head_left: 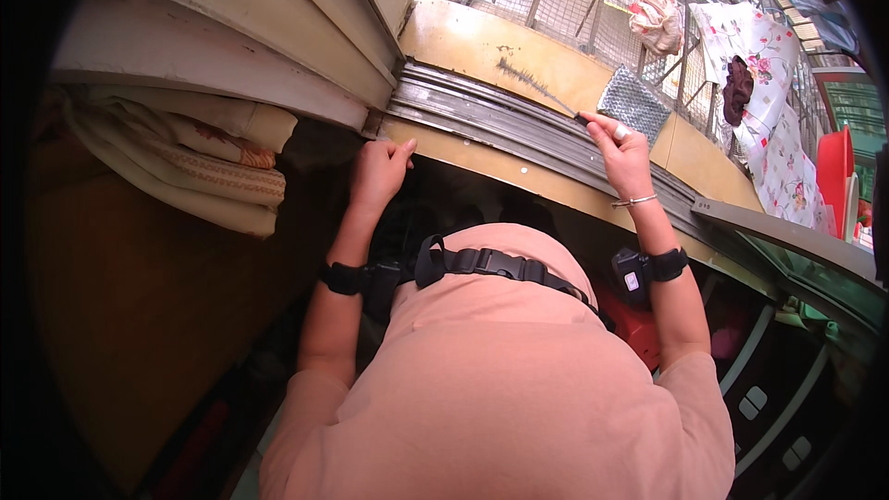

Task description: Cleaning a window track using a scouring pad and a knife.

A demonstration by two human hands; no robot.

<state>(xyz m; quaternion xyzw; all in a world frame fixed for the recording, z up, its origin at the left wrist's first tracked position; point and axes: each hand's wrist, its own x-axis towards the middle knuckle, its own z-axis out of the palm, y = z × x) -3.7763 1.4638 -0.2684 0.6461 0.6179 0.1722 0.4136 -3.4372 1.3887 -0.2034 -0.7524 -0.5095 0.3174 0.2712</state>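
A thin wire-stemmed brush (526,79) with dark bristles is in my right hand (622,156). That hand pinches its dark handle end, and the bristled end points up and left over the yellowish outer window ledge (472,37). Below the brush runs a grey metal sliding-window track (500,113) with several parallel grooves. My left hand (380,171) is curled into a loose fist at the near edge of the inner sill (491,156), by the track's left end. Nothing shows in its fingers.
A grey textured mat (634,104) lies on the ledge right of the brush. Beyond stands a metal window cage (556,0) with a crumpled cloth (657,18) and a floral sheet (750,56). A bunched curtain (213,153) hangs left; a sliding window frame (796,239) is at right.
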